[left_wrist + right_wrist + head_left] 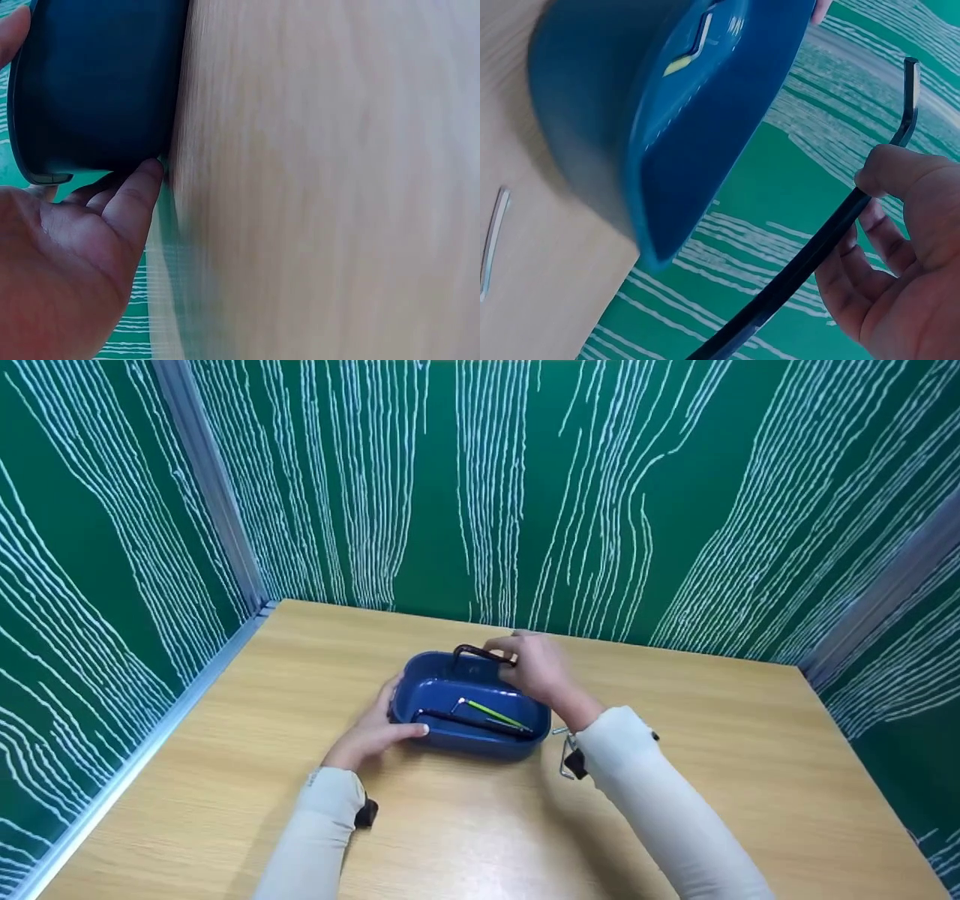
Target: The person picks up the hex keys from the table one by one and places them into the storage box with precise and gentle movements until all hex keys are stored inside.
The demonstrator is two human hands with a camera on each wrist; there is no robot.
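Note:
A blue plastic tub (469,745) with rounded corners sits on the wooden table. My left hand (375,729) grips its left end, thumb over the front rim and fingers against the outer wall; the left wrist view shows fingertips low on the tub (97,90). Above the tub's back rim, my right hand (536,666) pinches a large black hex key (486,653) between thumb and fingers. Its short bent end (910,90) points away from the hand. Inside the tub lie a lime-green hex key (495,714) and a long dark hex key (456,718).
Silver hex keys (564,761) lie on the table just right of the tub, partly hidden by the right sleeve (637,772). Green panels (431,510) with white wavy lines stand behind the table (712,720) and at both sides.

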